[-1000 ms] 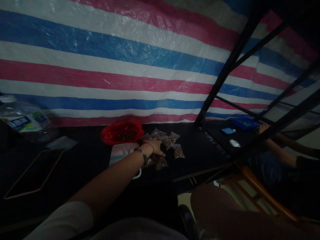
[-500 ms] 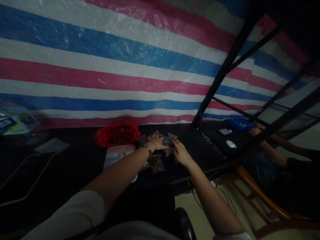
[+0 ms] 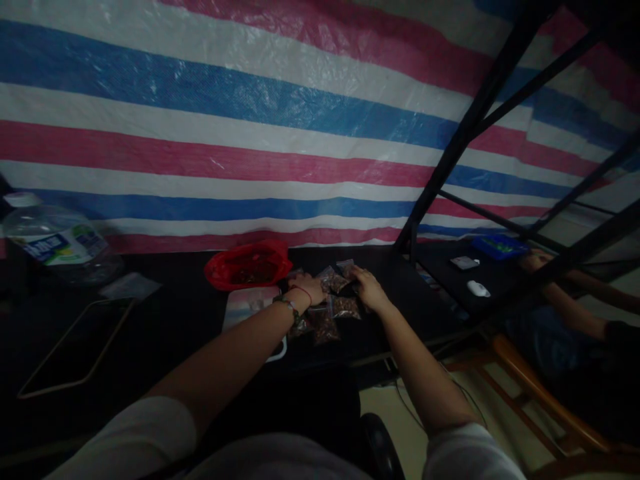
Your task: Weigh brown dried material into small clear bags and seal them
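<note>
Several small clear plastic bags of brown bits lie close together on the black table in front of me. My left hand (image 3: pixel 307 292) reaches over the left side of this group, with its fingers spread low over the bags. At the far right of the group, my right hand (image 3: pixel 369 288) has its fingers bent onto the top edge of a small plastic bag (image 3: pixel 345 268). Nearer to me, between my hands, lie another filled bag (image 3: pixel 346 307) and a larger-looking one (image 3: pixel 325 327). My left wrist partly hides a further bag.
A red plastic bag (image 3: pixel 249 268) sits open behind my left hand, and a pale, translucent container (image 3: pixel 245 308) lies under my forearm. Further left are a phone (image 3: pixel 77 347) and a large bottle (image 3: pixel 63 243). A co-worker's hand (image 3: pixel 536 260) is by a blue tray (image 3: pixel 500 247), beyond the metal frame (image 3: pixel 440 170).
My left hand has drawn left, uncovering more of the bags in the middle. My right hand has shifted slightly away from me. The whole view has turned a little to the left.
</note>
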The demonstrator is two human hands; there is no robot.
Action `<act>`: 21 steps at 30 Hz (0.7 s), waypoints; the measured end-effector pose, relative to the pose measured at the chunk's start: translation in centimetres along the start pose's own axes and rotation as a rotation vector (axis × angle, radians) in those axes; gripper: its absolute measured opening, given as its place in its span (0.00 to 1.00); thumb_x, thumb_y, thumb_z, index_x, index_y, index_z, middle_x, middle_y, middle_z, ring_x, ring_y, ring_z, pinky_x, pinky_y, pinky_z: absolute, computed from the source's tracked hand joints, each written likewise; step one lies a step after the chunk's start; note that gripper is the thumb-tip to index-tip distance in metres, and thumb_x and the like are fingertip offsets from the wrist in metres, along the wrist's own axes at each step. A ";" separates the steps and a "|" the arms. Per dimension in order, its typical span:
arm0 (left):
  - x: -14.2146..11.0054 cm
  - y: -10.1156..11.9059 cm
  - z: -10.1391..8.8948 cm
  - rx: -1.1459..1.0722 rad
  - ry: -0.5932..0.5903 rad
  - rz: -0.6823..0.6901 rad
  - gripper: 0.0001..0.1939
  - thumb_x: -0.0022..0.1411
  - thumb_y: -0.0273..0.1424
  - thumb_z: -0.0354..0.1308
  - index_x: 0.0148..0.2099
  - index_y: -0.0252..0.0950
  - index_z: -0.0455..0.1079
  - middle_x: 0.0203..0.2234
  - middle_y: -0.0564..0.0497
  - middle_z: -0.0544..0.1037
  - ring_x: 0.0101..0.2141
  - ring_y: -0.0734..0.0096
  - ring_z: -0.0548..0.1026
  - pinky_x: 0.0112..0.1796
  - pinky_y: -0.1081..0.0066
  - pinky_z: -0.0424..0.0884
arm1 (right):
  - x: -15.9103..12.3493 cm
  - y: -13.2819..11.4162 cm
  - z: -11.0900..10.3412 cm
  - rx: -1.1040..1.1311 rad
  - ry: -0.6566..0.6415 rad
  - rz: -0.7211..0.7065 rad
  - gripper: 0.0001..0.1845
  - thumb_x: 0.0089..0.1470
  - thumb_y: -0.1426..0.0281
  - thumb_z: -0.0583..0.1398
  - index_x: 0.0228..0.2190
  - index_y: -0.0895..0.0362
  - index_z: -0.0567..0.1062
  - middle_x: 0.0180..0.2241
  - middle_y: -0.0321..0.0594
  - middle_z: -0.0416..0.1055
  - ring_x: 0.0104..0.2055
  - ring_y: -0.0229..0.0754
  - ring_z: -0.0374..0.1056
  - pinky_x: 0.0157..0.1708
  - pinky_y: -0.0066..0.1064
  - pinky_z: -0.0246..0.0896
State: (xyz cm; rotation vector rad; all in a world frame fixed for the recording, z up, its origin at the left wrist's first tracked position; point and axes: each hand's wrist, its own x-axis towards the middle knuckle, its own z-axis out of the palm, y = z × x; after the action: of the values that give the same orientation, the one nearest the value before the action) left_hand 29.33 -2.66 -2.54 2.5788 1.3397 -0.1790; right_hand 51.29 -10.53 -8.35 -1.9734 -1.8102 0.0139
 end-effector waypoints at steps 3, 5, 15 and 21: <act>0.3 -1.0 0.1 0.004 0.106 0.031 0.25 0.57 0.49 0.52 0.51 0.41 0.71 0.50 0.40 0.71 0.52 0.47 0.65 0.46 0.52 0.64 | -1.4 -1.0 -0.6 -0.104 0.100 0.138 0.24 0.56 0.72 0.52 0.55 0.58 0.66 0.59 0.47 0.60 0.60 0.48 0.55 0.58 0.43 0.51; 0.0 -1.0 0.1 0.006 0.205 0.022 0.23 0.60 0.47 0.50 0.51 0.41 0.71 0.48 0.40 0.71 0.51 0.49 0.66 0.46 0.54 0.65 | -2.8 -1.7 -0.9 -0.144 0.101 0.216 0.25 0.57 0.63 0.54 0.55 0.55 0.66 0.58 0.47 0.61 0.58 0.51 0.56 0.55 0.44 0.54; -9.8 1.5 -0.9 0.121 0.067 0.292 0.26 0.50 0.49 0.60 0.46 0.37 0.73 0.45 0.39 0.73 0.46 0.46 0.69 0.42 0.54 0.69 | -6.3 -5.0 -1.2 -0.208 -0.141 0.136 0.30 0.58 0.56 0.53 0.61 0.40 0.54 0.65 0.37 0.45 0.63 0.56 0.45 0.51 0.49 0.55; -11.1 0.5 1.7 0.095 0.136 0.315 0.19 0.58 0.37 0.55 0.51 0.39 0.69 0.44 0.40 0.72 0.45 0.50 0.71 0.40 0.55 0.70 | -7.0 -7.1 -1.0 -0.225 -0.221 0.195 0.26 0.60 0.57 0.51 0.59 0.40 0.58 0.62 0.38 0.54 0.62 0.55 0.46 0.52 0.52 0.54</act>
State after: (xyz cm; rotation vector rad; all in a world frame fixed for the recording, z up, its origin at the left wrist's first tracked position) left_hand 23.33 -12.15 -1.73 2.8843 0.9655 -0.0136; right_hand 43.94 -17.26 -7.13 -2.3846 -1.8108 0.0978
